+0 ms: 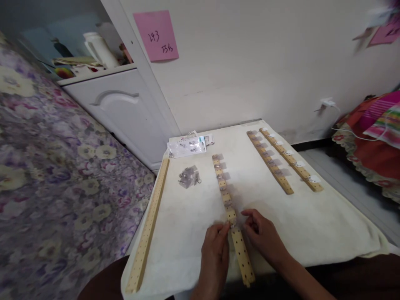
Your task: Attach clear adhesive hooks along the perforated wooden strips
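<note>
A pale yellow strip (239, 246) pierced with rows of holes lies lengthwise in front of me, with several small metal pieces and clear tabs fixed along its far part. My left hand (215, 243) is closed at the strip's left edge, thumb and finger pinching it beside the nearest metal piece (233, 225). Just right of the strip is my right hand (262, 233), apart from it, index finger reaching out and the other fingers loosely curled. Nothing shows in that hand. A small clear bag (189, 176) of metal hooks lies to the left of the strip's far part.
A bare perforated strip (150, 225) runs along the table's left edge. Two more strips with tabs, one nearer (270, 162) and one farther right (292, 160), lie at the right. Flat packages (186, 146) rest at the back left, before a white cabinet (118, 112).
</note>
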### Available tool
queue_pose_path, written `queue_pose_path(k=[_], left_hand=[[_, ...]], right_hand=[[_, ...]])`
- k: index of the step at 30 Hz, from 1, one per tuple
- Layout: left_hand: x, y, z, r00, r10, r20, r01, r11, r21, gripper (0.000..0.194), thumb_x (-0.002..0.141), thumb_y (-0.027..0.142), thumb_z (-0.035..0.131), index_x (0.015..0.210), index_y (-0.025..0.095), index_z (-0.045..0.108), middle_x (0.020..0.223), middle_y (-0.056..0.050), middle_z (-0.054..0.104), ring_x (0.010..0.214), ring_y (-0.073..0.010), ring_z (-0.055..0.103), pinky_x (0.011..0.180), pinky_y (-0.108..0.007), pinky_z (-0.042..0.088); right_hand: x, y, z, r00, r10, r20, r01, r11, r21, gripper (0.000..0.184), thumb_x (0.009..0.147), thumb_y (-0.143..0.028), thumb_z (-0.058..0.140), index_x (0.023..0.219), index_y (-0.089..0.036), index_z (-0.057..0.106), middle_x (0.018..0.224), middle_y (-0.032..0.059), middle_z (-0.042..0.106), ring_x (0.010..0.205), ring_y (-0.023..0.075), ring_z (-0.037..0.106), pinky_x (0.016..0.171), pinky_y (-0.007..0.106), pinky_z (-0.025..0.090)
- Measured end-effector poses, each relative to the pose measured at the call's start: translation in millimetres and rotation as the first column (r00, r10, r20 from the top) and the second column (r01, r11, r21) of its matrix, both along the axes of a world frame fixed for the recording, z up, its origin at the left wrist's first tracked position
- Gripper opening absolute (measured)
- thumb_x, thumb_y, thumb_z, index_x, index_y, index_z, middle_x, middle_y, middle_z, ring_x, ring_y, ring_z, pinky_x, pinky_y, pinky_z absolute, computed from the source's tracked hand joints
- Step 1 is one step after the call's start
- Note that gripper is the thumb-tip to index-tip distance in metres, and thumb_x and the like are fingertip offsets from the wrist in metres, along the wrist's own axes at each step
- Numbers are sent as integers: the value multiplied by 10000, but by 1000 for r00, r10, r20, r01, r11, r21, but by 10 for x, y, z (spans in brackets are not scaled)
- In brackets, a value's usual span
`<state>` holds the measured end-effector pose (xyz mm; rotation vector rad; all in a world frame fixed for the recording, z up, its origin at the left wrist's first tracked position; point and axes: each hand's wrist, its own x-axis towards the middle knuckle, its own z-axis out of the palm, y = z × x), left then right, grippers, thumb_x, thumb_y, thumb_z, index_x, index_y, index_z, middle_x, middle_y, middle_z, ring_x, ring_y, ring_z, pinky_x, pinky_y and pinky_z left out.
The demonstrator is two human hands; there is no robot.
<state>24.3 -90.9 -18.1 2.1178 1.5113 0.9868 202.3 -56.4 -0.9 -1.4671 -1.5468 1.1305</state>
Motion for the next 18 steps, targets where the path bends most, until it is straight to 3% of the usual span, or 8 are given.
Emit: queue_pose_path(k=[18], left_hand=[[-5, -9, -7, 1000, -13, 26, 13, 1000, -4, 410, 882, 127, 419, 1258, 263, 511, 1074, -73, 573, 991, -194, 540, 821, -353, 492]], right_hand=[[2, 14, -14, 1000, 8, 16, -8, 1000, 23, 252, 768, -179, 491, 1015, -174, 542, 654, -30, 566, 588, 144, 546, 584, 265, 424]])
